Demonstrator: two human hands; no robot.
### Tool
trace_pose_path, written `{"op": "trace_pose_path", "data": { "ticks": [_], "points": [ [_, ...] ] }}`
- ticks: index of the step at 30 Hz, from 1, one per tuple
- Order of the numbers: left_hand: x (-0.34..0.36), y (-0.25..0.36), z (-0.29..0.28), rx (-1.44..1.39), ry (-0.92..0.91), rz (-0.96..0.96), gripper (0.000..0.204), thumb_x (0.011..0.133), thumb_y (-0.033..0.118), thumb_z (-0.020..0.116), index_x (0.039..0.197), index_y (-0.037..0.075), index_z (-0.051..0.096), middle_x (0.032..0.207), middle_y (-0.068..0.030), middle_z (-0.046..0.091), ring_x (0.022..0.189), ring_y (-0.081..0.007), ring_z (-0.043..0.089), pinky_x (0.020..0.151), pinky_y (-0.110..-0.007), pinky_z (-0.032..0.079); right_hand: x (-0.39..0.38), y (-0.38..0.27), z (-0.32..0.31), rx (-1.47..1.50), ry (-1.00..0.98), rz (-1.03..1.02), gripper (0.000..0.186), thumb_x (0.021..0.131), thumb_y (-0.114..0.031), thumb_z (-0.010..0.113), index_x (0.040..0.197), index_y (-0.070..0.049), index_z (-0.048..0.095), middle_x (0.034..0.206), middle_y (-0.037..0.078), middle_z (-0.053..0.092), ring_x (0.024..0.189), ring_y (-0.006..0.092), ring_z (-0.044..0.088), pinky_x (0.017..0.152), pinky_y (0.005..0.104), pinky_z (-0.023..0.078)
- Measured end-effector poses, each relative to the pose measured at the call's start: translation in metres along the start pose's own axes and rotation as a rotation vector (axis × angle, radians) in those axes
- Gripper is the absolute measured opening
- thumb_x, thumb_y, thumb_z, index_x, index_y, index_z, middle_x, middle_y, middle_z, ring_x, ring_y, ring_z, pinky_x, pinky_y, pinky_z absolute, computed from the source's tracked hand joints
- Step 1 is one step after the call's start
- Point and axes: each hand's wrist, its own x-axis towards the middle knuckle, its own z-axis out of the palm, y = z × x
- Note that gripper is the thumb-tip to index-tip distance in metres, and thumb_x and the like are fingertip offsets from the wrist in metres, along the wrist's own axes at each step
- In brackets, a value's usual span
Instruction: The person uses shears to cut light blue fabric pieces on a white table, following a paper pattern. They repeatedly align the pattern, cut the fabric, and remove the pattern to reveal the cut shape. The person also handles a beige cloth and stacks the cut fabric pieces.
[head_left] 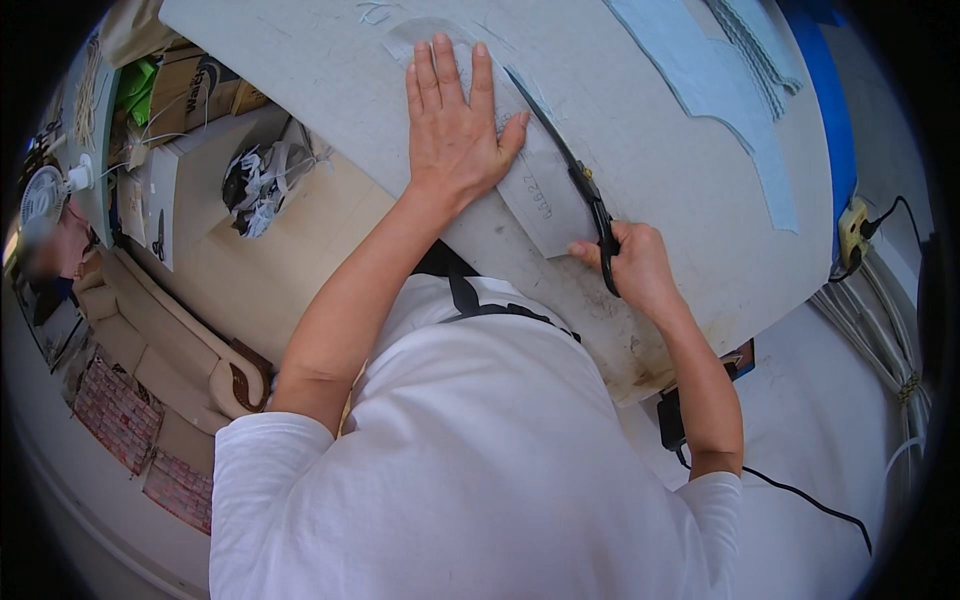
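A long pale grey pattern piece (545, 205), with handwriting near its lower end, lies on the worktable (310, 85). My left hand (450, 145) presses flat on its upper part, fingers stretched out and pointing away from me. Closed around the black handles of large scissors (580, 182) is my right hand (645, 268). The long blades point up and to the left, along the right edge of the piece. Whether their tips touch it I cannot tell. My left thumb rests close beside the blades.
Light blue fabric pieces (705, 75) lie at the table's far right, some stacked. Loose threads (375, 12) sit at the far edge. A power socket (853, 235) with a black cord hangs at the right edge. Left of the table are a sofa (170, 350) and a bag of scraps (265, 180).
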Motion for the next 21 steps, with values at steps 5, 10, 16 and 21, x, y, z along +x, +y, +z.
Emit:
{"op": "trace_pose_path", "data": {
  "ticks": [5, 10, 16, 21],
  "points": [
    [0.000, 0.001, -0.001, -0.007, 0.004, -0.002, 0.083, 0.088, 0.046, 0.062, 0.150, -0.003, 0.034, 0.154, -0.0363, 0.022, 0.144, -0.0530, 0.018, 0.117, -0.059, 0.016, -0.006, -0.001, -0.006, 0.034, 0.031, 0.016, 0.058, 0.076, -0.052, 0.083, 0.064, 0.001, 0.061, 0.050, 0.009, 0.048, 0.047, 0.0221, 0.044, 0.051, 0.0382, 0.039],
    [0.001, 0.001, -0.001, -0.008, -0.024, -0.009, 0.085, 0.089, 0.047, 0.061, 0.148, -0.007, 0.033, 0.155, -0.0374, 0.022, 0.146, -0.0527, 0.015, 0.119, -0.058, 0.013, -0.001, -0.012, -0.012, -0.034, 0.049, 0.005, 0.057, 0.076, -0.051, 0.083, 0.065, 0.001, 0.062, 0.049, 0.009, 0.048, 0.047, 0.0232, 0.045, 0.050, 0.0385, 0.039],
    [0.001, 0.002, -0.005, -0.013, -0.020, -0.019, 0.083, 0.090, 0.047, 0.060, 0.147, -0.007, 0.036, 0.154, -0.0372, 0.022, 0.145, -0.0523, 0.017, 0.119, -0.058, 0.013, 0.005, 0.003, -0.001, 0.096, 0.030, -0.035, 0.055, 0.081, -0.045, 0.081, 0.062, 0.001, 0.058, 0.049, 0.007, 0.047, 0.047, 0.0189, 0.044, 0.050, 0.0375, 0.040],
    [0.002, 0.003, -0.011, -0.053, -0.005, -0.031, 0.075, 0.091, 0.041, 0.060, 0.145, -0.006, 0.040, 0.154, -0.0340, 0.026, 0.143, -0.0514, 0.022, 0.118, -0.057, 0.019, -0.005, -0.003, 0.008, 0.511, 0.116, 0.073, 0.049, 0.082, -0.038, 0.081, 0.064, 0.001, 0.058, 0.052, 0.004, 0.048, 0.051, 0.0127, 0.044, 0.051, 0.0355, 0.040]
  ]
}}
